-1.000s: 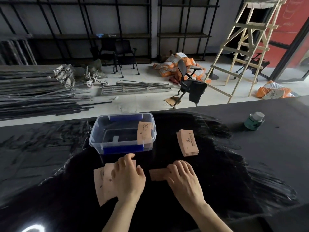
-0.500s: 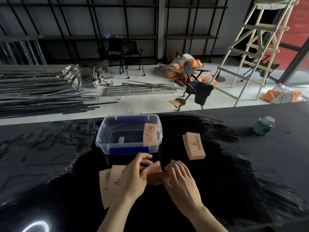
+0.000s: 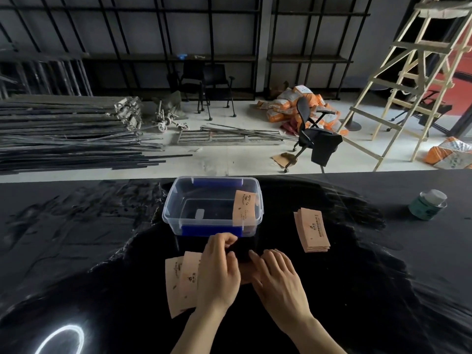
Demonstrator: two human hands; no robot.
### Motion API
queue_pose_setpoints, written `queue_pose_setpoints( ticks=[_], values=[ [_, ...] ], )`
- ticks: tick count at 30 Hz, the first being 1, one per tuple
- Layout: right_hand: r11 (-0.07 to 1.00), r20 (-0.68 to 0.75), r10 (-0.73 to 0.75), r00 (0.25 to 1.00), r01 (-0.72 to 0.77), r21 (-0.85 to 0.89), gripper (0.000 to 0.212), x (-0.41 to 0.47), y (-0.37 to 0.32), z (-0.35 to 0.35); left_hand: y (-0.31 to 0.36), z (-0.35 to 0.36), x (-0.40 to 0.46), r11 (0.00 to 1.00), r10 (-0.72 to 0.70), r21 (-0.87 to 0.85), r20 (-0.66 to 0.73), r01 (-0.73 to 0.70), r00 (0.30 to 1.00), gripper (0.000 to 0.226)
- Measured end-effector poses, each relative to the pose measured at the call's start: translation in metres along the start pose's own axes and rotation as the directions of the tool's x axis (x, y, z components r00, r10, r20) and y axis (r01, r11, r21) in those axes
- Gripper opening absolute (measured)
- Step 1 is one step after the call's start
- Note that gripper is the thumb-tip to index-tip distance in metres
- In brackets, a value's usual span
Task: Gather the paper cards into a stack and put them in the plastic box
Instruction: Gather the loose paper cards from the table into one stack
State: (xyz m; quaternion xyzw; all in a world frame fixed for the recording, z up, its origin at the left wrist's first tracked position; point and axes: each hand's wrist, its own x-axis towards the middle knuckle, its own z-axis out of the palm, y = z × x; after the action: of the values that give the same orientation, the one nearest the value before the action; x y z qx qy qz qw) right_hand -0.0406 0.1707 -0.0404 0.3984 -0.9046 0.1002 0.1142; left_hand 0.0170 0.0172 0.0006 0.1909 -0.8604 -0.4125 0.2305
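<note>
1. The left hand (image 3: 217, 272) and right hand (image 3: 278, 279) lie side by side, palms down, pressing on a card (image 3: 245, 275) between them; whether the fingers actually pinch it cannot be told.
2. Two loose cards (image 3: 182, 282) overlap just left of the left hand.
3. A neat stack (image 3: 312, 229) lies to the right, and one card leans inside the plastic box (image 3: 173, 213).
4. The cards look thin, light and bendable, and probably slide on the glossy black table (image 3: 357, 290); gripping the long edges should square them.
</note>
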Motion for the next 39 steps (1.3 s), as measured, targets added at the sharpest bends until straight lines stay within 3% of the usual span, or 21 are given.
queue_pose_setpoints(
  ticks=[2, 4, 7, 10, 14, 17, 21, 23, 26, 29, 31, 32, 33, 35, 37, 39],
  values=[
    [0.999, 0.084, -0.028, 0.996, 0.032, -0.043, 0.065, 0.004, 0.000, 0.003, -0.020, -0.020, -0.002, 0.958, -0.100, 0.248, -0.173, 0.141, 0.980, 0.032],
    [0.999, 0.098, -0.013, 0.995, 0.016, -0.029, 0.067, 0.008, 0.000, 0.003, -0.040, -0.035, -0.005, 0.810, -0.278, 0.480, -0.191, 0.336, 0.942, 0.053],
    [0.999, 0.062, 0.002, 0.998, -0.005, 0.038, 0.064, 0.013, -0.005, 0.000, -0.050, -0.042, -0.009, 0.686, -0.306, 0.659, -0.123, 0.308, 0.944, 0.078],
    [0.999, 0.041, -0.043, 0.998, 0.042, 0.032, 0.061, 0.016, -0.010, 0.000, -0.043, -0.040, -0.002, 0.766, -0.264, 0.594, -0.061, 0.248, 0.963, 0.077],
    [0.999, 0.035, -0.034, 0.999, 0.034, 0.001, 0.065, 0.016, -0.011, 0.002, -0.038, -0.039, 0.006, 0.956, -0.159, 0.250, -0.001, 0.154, 0.987, 0.067],
    [0.999, 0.017, -0.004, 1.000, 0.003, 0.046, 0.077, 0.014, -0.014, 0.004, -0.022, -0.036, 0.013, 0.982, -0.048, 0.186, 0.110, 0.026, 0.993, 0.043],
    [0.992, -0.093, 0.024, 0.995, -0.013, 0.126, 0.086, 0.013, -0.018, 0.005, -0.009, -0.018, 0.014, 0.999, 0.002, 0.042, 0.312, -0.016, 0.950, 0.035],
    [0.994, -0.126, -0.024, 0.992, 0.037, 0.100, 0.088, 0.012, -0.019, 0.005, -0.003, -0.009, 0.009, 0.999, 0.004, -0.034, 0.323, 0.008, 0.947, 0.032],
    [0.996, -0.055, -0.079, 0.995, 0.081, 0.037, 0.087, 0.013, -0.016, 0.008, 0.004, -0.001, 0.003, 0.997, 0.014, -0.083, 0.223, 0.005, 0.975, 0.035],
    [0.998, -0.006, -0.062, 0.998, 0.062, 0.014, 0.067, 0.015, -0.014, 0.012, -0.014, -0.010, 0.001, 0.999, -0.027, -0.028, -0.062, 0.025, 0.998, 0.035],
    [0.999, 0.008, -0.052, 0.999, 0.052, -0.007, 0.062, 0.017, -0.012, 0.015, -0.035, -0.026, 0.001, 0.966, -0.145, 0.176, -0.229, 0.187, 0.963, 0.034],
    [0.999, 0.016, -0.050, 0.999, 0.050, -0.010, 0.063, 0.017, -0.012, 0.015, -0.044, -0.034, 0.000, 0.896, -0.233, 0.316, -0.266, 0.313, 0.935, 0.042],
    [0.999, 0.008, -0.049, 0.999, 0.049, -0.011, 0.062, 0.018, -0.013, 0.014, -0.052, -0.042, -0.002, 0.796, -0.316, 0.446, -0.270, 0.410, 0.909, 0.053],
    [0.999, -0.017, -0.047, 0.999, 0.046, -0.019, 0.054, 0.018, -0.014, 0.012, -0.058, -0.052, -0.006, 0.660, -0.405, 0.604, -0.215, 0.447, 0.889, 0.071],
    [1.000, -0.002, -0.028, 1.000, 0.028, -0.012, 0.054, 0.019, -0.016, 0.011, -0.059, -0.055, -0.008, 0.673, -0.397, 0.613, -0.174, 0.415, 0.901, 0.072],
    [0.999, 0.002, -0.037, 0.999, 0.037, -0.015, 0.052, 0.019, -0.017, 0.011, -0.055, -0.059, -0.006, 0.761, -0.376, 0.517, -0.141, 0.392, 0.916, 0.067]
  ],
)
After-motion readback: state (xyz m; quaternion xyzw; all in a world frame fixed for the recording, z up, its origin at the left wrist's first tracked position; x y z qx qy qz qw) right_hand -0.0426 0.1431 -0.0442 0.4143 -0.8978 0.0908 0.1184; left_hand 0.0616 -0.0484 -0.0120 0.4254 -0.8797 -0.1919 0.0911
